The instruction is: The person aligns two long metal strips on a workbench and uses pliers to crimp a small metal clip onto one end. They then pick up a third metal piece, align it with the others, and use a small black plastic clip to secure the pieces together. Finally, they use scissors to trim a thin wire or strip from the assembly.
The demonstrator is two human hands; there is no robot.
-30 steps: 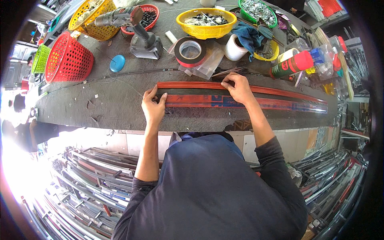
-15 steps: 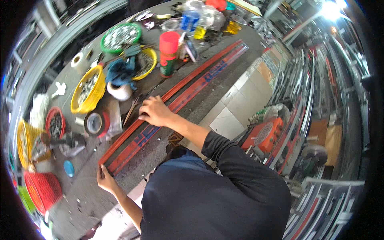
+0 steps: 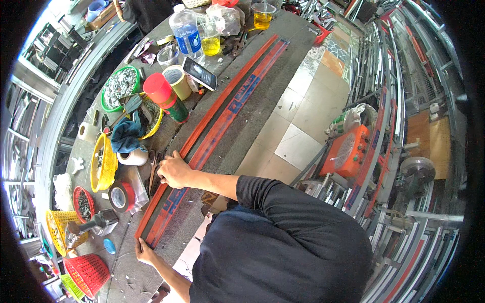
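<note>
A long thin red profile strip (image 3: 215, 107) lies slantwise over the grey table. Close alongside it runs a second, flatter red strip (image 3: 206, 147) with blue printed film. At the near end of the thin strip, my left hand (image 3: 146, 252) pinches the tip between thumb and fingers. Further up, my right hand (image 3: 175, 171) lies over the same strip with its fingers curled round it; the fingertips are partly hidden. Just left of my right hand rests a pair of scissors (image 3: 153, 171), apparently untouched.
Left of the strips are tape rolls (image 3: 121, 196), a yellow basket (image 3: 104, 164), a blue cloth (image 3: 128, 135), a red-capped spray can (image 3: 166, 97) and a phone (image 3: 200, 73). A red basket (image 3: 87, 274) stands near left. Tiled floor (image 3: 298, 113), an orange machine (image 3: 347, 151) and metal profiles lie right.
The view has shifted, so the table's things appear displaced and the phone shows more fully. Both hands keep about the same places on the thin red strip.
</note>
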